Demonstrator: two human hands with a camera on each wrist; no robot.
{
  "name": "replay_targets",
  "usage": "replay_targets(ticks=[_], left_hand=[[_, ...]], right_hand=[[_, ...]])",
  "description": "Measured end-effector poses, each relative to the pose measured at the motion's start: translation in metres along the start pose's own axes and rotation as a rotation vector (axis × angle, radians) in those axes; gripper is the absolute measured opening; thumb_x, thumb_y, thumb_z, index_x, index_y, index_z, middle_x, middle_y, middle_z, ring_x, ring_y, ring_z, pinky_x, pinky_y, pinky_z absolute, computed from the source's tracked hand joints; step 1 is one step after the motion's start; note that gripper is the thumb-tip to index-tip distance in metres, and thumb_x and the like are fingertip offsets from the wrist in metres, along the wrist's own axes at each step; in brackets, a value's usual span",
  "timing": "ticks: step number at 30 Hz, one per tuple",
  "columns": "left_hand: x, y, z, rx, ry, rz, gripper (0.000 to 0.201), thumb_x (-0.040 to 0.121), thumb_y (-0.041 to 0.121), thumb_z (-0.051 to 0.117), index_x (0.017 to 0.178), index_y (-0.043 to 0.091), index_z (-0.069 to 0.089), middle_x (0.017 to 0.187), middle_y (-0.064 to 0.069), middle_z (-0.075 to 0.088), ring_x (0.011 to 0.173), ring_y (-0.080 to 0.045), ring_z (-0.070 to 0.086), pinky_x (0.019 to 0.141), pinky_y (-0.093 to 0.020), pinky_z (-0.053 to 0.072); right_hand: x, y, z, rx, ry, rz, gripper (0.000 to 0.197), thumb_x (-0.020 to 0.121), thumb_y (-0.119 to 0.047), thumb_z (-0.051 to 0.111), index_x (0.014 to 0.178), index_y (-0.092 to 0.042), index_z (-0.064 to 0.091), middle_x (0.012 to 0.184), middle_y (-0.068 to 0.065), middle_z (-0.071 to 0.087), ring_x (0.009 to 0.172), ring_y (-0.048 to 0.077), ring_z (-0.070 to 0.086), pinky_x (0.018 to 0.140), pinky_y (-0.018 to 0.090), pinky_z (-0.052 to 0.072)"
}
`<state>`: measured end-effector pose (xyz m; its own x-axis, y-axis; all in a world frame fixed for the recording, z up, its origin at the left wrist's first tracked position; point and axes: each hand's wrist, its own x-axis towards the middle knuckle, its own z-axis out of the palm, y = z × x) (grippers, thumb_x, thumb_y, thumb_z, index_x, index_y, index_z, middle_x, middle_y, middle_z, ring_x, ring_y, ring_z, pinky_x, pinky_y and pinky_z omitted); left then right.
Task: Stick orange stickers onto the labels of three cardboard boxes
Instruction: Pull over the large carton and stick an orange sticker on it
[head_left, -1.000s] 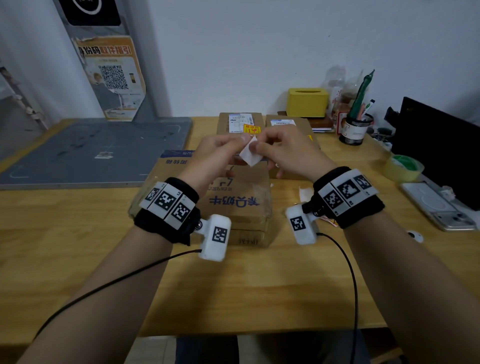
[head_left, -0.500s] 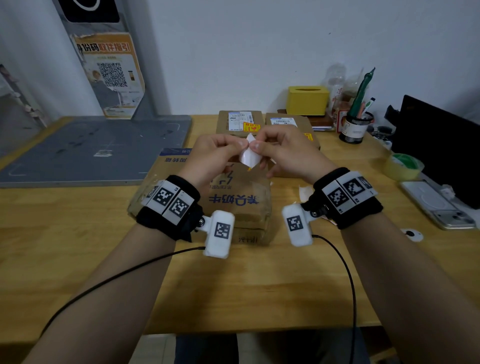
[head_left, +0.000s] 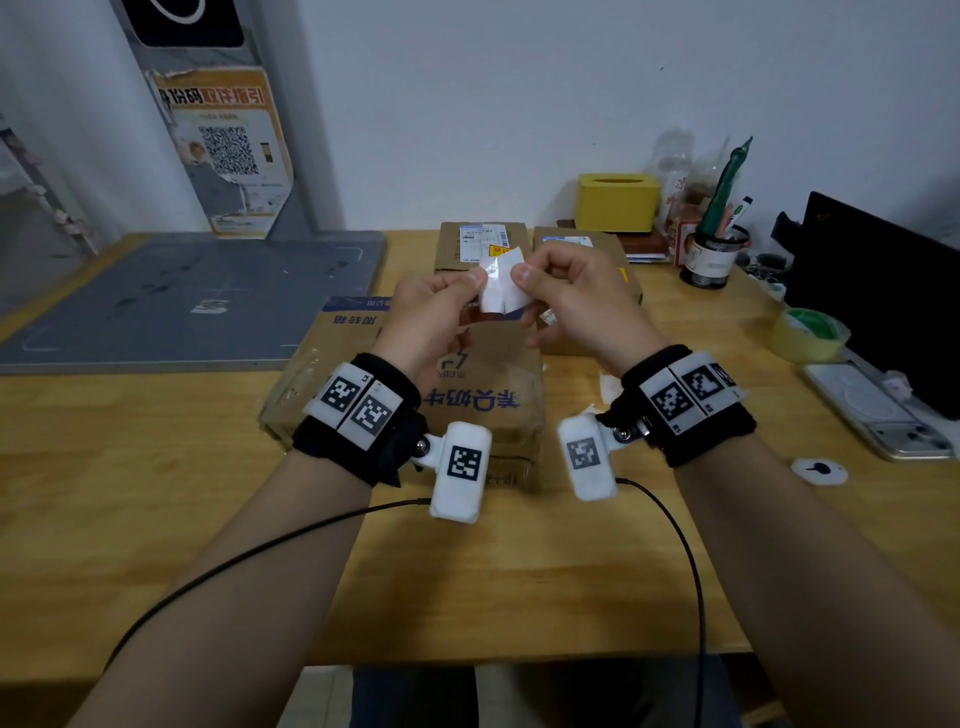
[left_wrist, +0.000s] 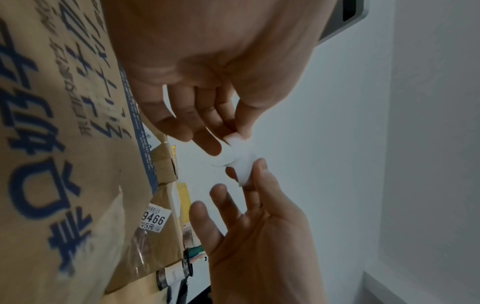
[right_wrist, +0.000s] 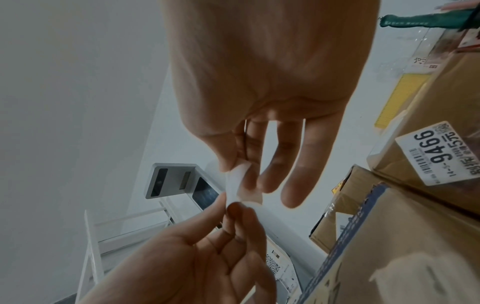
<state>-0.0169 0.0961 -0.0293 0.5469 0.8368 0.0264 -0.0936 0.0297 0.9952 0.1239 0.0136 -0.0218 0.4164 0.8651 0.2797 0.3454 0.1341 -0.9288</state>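
My left hand and right hand hide top of near cardboard box. White backing paper shows blank side only; sticker itself unseen. Label print on far boxes too small to read.

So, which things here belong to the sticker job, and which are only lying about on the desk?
For the job:
- white sticker sheet, pinched by left hand and right hand
- near cardboard box
- two far boxes, the left already bearing an orange sticker

Lying about:
- yellow tissue box
- pen cup
- tape roll
- grey mat
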Motion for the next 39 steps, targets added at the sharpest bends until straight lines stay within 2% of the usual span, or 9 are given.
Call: replay_targets(ticks=[4,10,15,20,26,30,35,39], left_hand=[[-0.0007,-0.002,0.0009,-0.078,-0.007,-0.052,0.015,0.1,0.023,0.059,0.097,0.014,0.07,0.086,0.0,0.074,0.074,-0.01,0.068,0.069,-0.03,0.048],[0.0008,-0.0021,0.0025,-0.156,0.028,-0.138,0.015,0.098,0.025,0.062,0.104,0.014,0.071,0.094,-0.002,0.075,0.084,-0.013,0.069,0.07,-0.029,0.05],[0.0032,-0.0027,0.0025,-0.205,0.052,-0.175,0.018,0.097,0.025,0.064,0.107,0.012,0.07,0.096,-0.003,0.075,0.082,-0.014,0.07,0.065,-0.028,0.051],[0.0028,-0.0032,0.0021,-0.247,0.036,-0.199,0.016,0.099,0.024,0.062,0.107,0.011,0.068,0.09,-0.001,0.077,0.074,-0.011,0.073,0.064,-0.027,0.053],[0.0022,-0.002,0.006,-0.346,0.048,-0.249,0.02,0.1,0.023,0.059,0.114,0.011,0.066,0.099,-0.003,0.075,0.078,-0.012,0.071,0.057,-0.023,0.055],[0.0027,0.0001,0.0097,-0.378,0.054,-0.28,0.021,0.102,0.024,0.055,0.117,0.011,0.064,0.101,-0.002,0.073,0.077,-0.011,0.068,0.058,-0.022,0.054],[0.0038,-0.0001,0.0087,-0.391,0.066,-0.274,0.014,0.102,0.022,0.055,0.104,0.013,0.065,0.095,-0.002,0.072,0.075,-0.012,0.068,0.061,-0.023,0.054],[0.004,0.0002,0.0092,-0.374,0.063,-0.263,0.014,0.102,0.022,0.056,0.107,0.013,0.064,0.097,-0.002,0.073,0.076,-0.012,0.069,0.059,-0.022,0.055]], right_hand=[[-0.0009,0.0004,-0.0006,0.013,0.022,-0.009,0.025,0.101,-0.013,0.063,0.076,-0.012,0.058,0.076,0.002,0.06,0.06,0.016,0.062,0.051,0.038,0.062],[-0.0018,0.0019,-0.0014,0.052,0.066,-0.011,0.017,0.1,-0.012,0.062,0.087,-0.003,0.06,0.078,0.007,0.059,0.057,0.016,0.061,0.05,0.036,0.061],[-0.0021,0.0038,-0.0014,0.068,0.093,-0.03,0.022,0.1,-0.013,0.062,0.08,-0.007,0.058,0.08,0.01,0.058,0.057,0.016,0.06,0.051,0.036,0.06],[-0.0027,0.0044,-0.0018,0.097,0.107,-0.025,0.023,0.101,-0.013,0.062,0.079,-0.009,0.056,0.081,0.011,0.057,0.053,0.013,0.058,0.051,0.036,0.059],[-0.003,0.0046,0.0015,0.1,0.151,-0.031,0.026,0.101,-0.013,0.061,0.076,-0.011,0.054,0.079,0.009,0.055,0.05,0.01,0.057,0.049,0.033,0.058],[-0.0039,0.0049,0.002,0.075,0.159,-0.053,0.025,0.101,-0.014,0.061,0.078,-0.01,0.054,0.078,0.006,0.055,0.049,0.011,0.057,0.049,0.035,0.058],[-0.0036,0.0045,-0.0022,0.057,0.153,-0.078,0.025,0.101,-0.014,0.061,0.078,-0.01,0.054,0.085,0.007,0.057,0.05,0.015,0.058,0.049,0.034,0.057],[-0.0025,0.0052,-0.004,0.062,0.171,-0.067,0.022,0.101,-0.014,0.061,0.083,-0.004,0.055,0.087,0.01,0.056,0.05,0.015,0.058,0.047,0.033,0.056]])
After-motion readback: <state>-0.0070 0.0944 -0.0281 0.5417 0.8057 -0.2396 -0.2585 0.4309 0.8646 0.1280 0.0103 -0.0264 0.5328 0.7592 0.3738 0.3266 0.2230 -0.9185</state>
